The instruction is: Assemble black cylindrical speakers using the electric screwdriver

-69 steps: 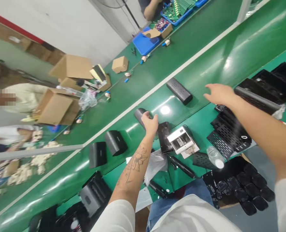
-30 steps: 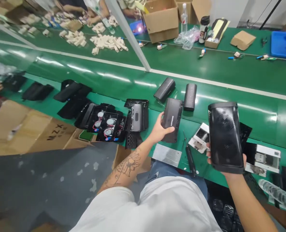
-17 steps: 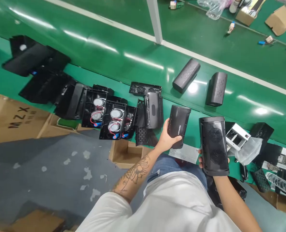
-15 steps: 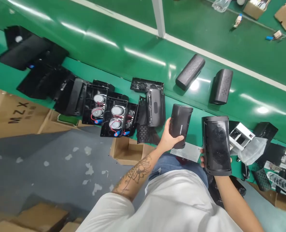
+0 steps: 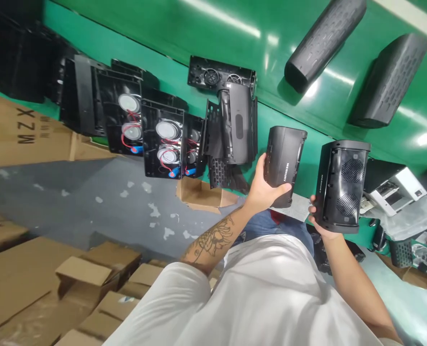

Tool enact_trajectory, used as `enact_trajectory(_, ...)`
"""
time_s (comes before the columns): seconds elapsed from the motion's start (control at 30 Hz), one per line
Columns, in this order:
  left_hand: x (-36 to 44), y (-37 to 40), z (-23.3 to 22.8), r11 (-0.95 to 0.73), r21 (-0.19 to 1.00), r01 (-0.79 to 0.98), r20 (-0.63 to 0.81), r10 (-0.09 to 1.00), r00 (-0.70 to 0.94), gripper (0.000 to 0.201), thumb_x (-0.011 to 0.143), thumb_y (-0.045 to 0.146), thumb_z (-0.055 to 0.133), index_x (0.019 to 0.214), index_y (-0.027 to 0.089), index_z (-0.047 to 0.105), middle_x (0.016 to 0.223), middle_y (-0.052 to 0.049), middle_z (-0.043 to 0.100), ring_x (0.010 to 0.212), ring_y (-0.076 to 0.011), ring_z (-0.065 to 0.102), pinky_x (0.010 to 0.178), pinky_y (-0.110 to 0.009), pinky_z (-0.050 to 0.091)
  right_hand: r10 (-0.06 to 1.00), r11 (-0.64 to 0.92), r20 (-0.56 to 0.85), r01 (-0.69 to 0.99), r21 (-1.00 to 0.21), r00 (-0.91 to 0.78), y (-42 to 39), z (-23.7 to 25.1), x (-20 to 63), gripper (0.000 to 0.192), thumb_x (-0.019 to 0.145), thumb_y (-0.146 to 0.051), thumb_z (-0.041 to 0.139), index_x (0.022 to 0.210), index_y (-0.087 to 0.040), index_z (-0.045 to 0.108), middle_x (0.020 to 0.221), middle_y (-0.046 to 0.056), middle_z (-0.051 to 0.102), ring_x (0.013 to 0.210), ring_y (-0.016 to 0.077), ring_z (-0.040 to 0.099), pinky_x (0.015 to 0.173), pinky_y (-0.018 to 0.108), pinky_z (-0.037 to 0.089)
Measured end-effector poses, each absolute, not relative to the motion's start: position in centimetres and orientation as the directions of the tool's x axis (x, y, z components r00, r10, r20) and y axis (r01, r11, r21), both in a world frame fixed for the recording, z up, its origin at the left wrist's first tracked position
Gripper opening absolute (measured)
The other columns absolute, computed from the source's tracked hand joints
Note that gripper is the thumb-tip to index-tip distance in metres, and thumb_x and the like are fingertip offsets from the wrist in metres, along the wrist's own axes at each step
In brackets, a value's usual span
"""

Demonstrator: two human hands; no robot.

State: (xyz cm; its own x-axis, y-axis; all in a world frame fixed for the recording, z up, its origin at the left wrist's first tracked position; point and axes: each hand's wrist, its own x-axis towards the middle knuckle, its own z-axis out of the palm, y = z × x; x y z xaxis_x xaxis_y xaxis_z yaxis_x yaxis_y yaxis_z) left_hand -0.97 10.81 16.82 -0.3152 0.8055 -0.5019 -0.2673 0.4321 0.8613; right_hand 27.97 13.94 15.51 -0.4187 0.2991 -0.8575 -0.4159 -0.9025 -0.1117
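Observation:
In my left hand (image 5: 265, 190) is a black speaker (image 5: 283, 158) with white MERKURY lettering on its side. Fingers and thumb wrap around its lower part. My right hand (image 5: 323, 223) grips a second black speaker (image 5: 343, 187) from below and from its left side. Two round perforated grilles show on that one's glossy front, and small lettering runs along its side. Both speakers are upright, held side by side and apart. Left of my left hand stands a dark speaker shell (image 5: 239, 125) among perforated covers (image 5: 220, 173).
Several opened speaker halves (image 5: 163, 134) with white drivers and red wires line the bench's left. Two perforated black speakers (image 5: 324, 43) lie on the green surface beyond. A white device (image 5: 396, 192) and clear plastic bag (image 5: 411, 216) are at right. Cardboard boxes (image 5: 101, 274) stand on the floor.
The camera view has shifted closer to the bench. The speaker in my right hand has turned, so its lettered side now shows. Both hands keep their hold.

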Motion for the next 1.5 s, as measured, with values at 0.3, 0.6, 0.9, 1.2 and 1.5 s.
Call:
enact_trajectory(0.3, -2.4, 12.2, 10.7, 0.347, 0.656, -0.67, -0.631, 0.739, -0.235, 0.097, 0.053, 0.048, 0.107, 0.132, 0.028, 0.055, 0.125, -0.004, 0.075, 0.118, -0.0265, 0.073, 0.105, -0.038, 0.058, 0.353, -0.874, -0.802, -0.476, -0.099, -0.481, 14.5, 12.0, 24.5, 0.068, 0.094, -0.069, 0.063, 0.138, -0.018, 0.068, 0.145, 0.018, 0.059, 0.112, 0.0204, 0.063, 0.097, 0.046, 0.062)
enact_trajectory(0.6, -2.8, 12.2, 9.1, 0.365, 0.51, -0.779, -0.665, 0.742, -0.087, 0.07, 0.064, 0.059, 0.094, 0.117, 0.022, 0.069, 0.099, -0.006, 0.079, 0.105, -0.0335, 0.079, 0.094, -0.048, 0.066, 0.371, -0.88, -0.687, -0.473, -0.045, -0.625, 13.8, 9.5, 23.8, 0.085, 0.084, -0.08, 0.072, 0.146, -0.022, 0.065, 0.152, 0.017, 0.053, 0.099, 0.0201, 0.063, 0.08, 0.042, 0.064)
enact_trajectory(0.9, -3.6, 11.3, 10.1, 0.337, 0.517, -0.787, -0.668, 0.734, -0.125, 0.075, 0.077, 0.048, 0.094, 0.143, 0.026, 0.066, 0.139, -0.008, 0.075, 0.121, -0.0288, 0.076, 0.107, -0.045, 0.062, 0.392, -0.861, -0.642, -0.508, -0.005, -0.659, 13.3, 7.9, 23.4, 0.072, 0.082, -0.074, 0.084, 0.134, -0.024, 0.075, 0.15, 0.011, 0.057, 0.103, 0.0191, 0.064, 0.079, 0.034, 0.065)
enact_trajectory(1.2, -2.1, 10.2, 9.2, 0.286, 0.677, -0.678, -0.58, 0.774, -0.253, 0.089, 0.086, 0.064, 0.086, 0.161, 0.031, 0.05, 0.163, -0.012, 0.061, 0.152, -0.0342, 0.059, 0.131, -0.052, 0.045, 0.307, -0.885, -0.726, -0.466, 0.021, -0.616, 13.1, 7.3, 22.9, 0.086, 0.07, -0.082, 0.088, 0.131, -0.022, 0.077, 0.131, 0.014, 0.066, 0.099, 0.02, 0.066, 0.076, 0.032, 0.065)
enact_trajectory(1.5, -2.6, 8.5, 9.3, 0.473, 0.872, 0.131, -0.348, 0.784, -0.514, 0.059, 0.112, 0.062, 0.045, 0.155, 0.025, 0.059, 0.142, -0.014, 0.071, 0.129, -0.0281, 0.068, 0.119, -0.047, 0.051, 0.18, -0.904, -0.847, -0.423, 0.058, -0.5, 11.9, 5.7, 23.0, 0.059, 0.088, -0.071, 0.072, 0.121, -0.023, 0.077, 0.125, 0.014, 0.068, 0.1, 0.022, 0.068, 0.083, 0.042, 0.068)
